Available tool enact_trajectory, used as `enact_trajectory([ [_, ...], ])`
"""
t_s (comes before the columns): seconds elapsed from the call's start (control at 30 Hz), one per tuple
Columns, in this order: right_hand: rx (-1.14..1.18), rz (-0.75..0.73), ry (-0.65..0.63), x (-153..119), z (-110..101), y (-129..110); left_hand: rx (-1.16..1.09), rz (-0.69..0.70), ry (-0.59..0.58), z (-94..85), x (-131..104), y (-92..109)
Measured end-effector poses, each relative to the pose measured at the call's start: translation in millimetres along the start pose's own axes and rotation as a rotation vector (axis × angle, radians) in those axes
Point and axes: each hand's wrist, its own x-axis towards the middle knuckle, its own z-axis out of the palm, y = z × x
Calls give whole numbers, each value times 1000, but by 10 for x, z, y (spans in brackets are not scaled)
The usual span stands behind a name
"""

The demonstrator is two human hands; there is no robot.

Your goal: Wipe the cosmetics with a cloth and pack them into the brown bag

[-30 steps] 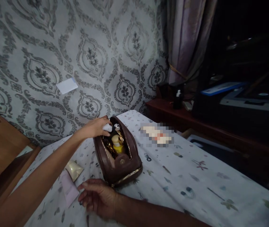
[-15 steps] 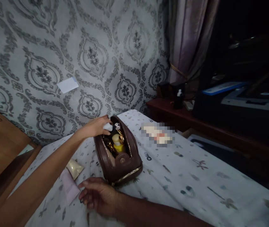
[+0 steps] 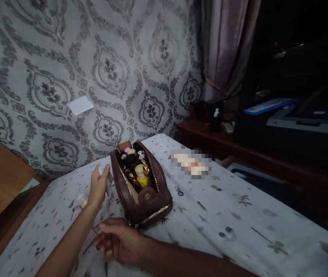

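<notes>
My left hand [image 3: 99,184] is closed around a small white item [image 3: 102,168], mostly hidden by the fingers, just left of the bag. An unzipped brown leather cosmetic bag [image 3: 152,206] stands on the bed. Inside it are a yellow bottle [image 3: 143,181] with a cream cap, a dark round lid [image 3: 130,159] and several gold-coloured items. In front of the bag rests my right hand [image 3: 120,240], fingers loosely curled and apart, holding nothing I can see. Beside its fingertips lies a pink tube [image 3: 89,241]. A cream tube [image 3: 82,200] is partly hidden behind my left forearm.
A white patterned sheet [image 3: 210,215] covers the bed. A blurred-out flat item [image 3: 191,163] lies right of the bag. Patterned wallpaper [image 3: 109,77] rises behind. At the right stands a reddish shelf [image 3: 187,129] with a dark bottle [image 3: 215,121]. A wooden panel [image 3: 5,169] borders the left.
My left hand has come out of the bag with the white item and moved left and down beside it. The right hand stays almost in place.
</notes>
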Motion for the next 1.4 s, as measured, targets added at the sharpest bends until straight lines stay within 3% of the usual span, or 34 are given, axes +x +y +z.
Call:
enact_trajectory([
  [0.1, 17, 4, 7, 3, -6, 2, -271, -117, 61, 162, -86, -119],
  [0.2, 29, -1, 5, 9, -13, 6, -457, -210, 85, 246, -89, -107],
  [0.7, 8, -13, 20, -46, 20, -31, -459, -204, 48, 173, -89, -59],
  [0.83, 1, -21, 48, -105, 62, -51, -406, -232, 96, -162, -79, -76],
  [1.03, 6, -5, 35, -112, 92, -58, -141, -314, 278, -1084, -99, -376],
  [1.13, -1, 12, 34, -112, 98, -54, 57, -347, 326, -1420, -207, -616],
  [1.23, -17, 12, 30, -116, 101, -51, 274, -372, 300, -1556, -329, -872],
  [1.4, -57, 7, 21, -112, 98, -45, 561, -393, 145, -1482, -489, -1137],
])
